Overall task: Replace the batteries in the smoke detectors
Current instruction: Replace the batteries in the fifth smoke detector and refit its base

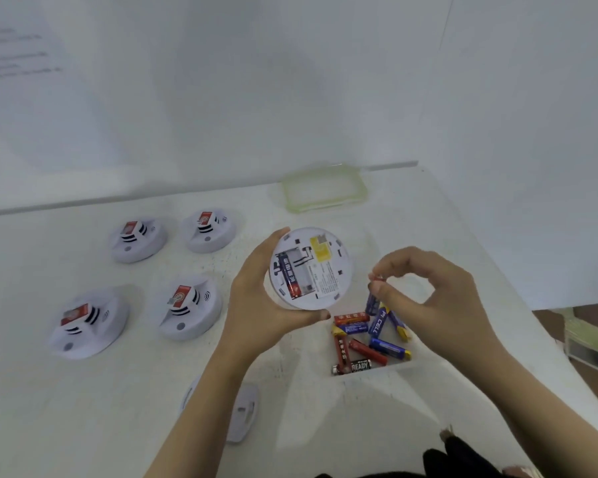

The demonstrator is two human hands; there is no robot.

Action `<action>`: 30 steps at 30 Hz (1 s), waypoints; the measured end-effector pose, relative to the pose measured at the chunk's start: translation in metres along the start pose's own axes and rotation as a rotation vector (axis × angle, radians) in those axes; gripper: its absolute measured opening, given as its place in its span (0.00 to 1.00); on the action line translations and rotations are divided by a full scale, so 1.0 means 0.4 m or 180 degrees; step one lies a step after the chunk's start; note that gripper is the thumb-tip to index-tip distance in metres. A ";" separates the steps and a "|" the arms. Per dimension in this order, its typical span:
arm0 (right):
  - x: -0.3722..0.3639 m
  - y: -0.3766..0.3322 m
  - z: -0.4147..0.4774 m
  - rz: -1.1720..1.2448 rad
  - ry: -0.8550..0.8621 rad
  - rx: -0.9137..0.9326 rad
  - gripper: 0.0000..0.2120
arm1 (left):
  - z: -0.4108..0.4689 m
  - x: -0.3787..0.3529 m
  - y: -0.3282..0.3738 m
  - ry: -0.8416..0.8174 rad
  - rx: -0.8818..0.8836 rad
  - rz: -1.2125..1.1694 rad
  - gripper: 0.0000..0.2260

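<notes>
Nearest us, a dark piece of clothing (463, 457) shows at the bottom edge, and both forearms reach out over the white table (83, 408). Under the left forearm lies a detached white back plate (244, 412). Our left hand (256, 291) grips the open smoke detector (309, 269) by its rim, fingers curled round it, with its back toward us; one battery (289, 276) sits in its compartment. Our right hand (428, 298) pinches a small battery (377, 278) between thumb and forefinger, just right of the detector and above the clear box (399, 369). The box holds loose batteries (359, 339) in red, blue and black. We see four more smoke detectors (187, 307) face up on the left of the table. A green-rimmed lid (325, 191) lies at the far edge.
</notes>
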State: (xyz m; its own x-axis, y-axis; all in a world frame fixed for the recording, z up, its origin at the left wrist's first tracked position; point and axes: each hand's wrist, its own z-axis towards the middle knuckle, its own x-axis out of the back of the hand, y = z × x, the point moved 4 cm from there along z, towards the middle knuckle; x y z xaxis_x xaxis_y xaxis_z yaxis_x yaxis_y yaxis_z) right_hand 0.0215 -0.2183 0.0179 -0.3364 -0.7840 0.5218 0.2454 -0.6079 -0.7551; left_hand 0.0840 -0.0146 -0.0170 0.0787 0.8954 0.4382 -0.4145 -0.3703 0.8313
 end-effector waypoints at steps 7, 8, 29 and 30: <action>-0.029 0.012 0.016 -0.0507 -0.0414 0.0491 0.17 | 0.003 -0.009 0.010 -0.0151 0.0000 -0.0150 0.45; -0.034 0.003 0.025 -0.0602 -0.0503 0.0579 0.21 | 0.004 -0.014 0.018 -0.0195 -0.0053 -0.0098 0.44; -0.057 -0.069 0.093 -0.1634 -0.0780 0.2087 0.32 | 0.005 -0.046 0.067 -0.0474 -0.0313 0.0546 0.41; -0.057 -0.068 0.095 -0.1648 -0.0785 0.2130 0.32 | 0.005 -0.045 0.067 -0.0493 -0.0322 0.0567 0.41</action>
State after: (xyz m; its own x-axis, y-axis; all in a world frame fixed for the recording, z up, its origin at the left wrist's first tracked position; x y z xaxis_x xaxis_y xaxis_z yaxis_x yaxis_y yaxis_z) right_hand 0.0572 -0.1887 0.0418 -0.3660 -0.3474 0.8633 0.6238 -0.7800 -0.0494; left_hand 0.0734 -0.0412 -0.0020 0.1310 0.7668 0.6284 -0.5223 -0.4854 0.7012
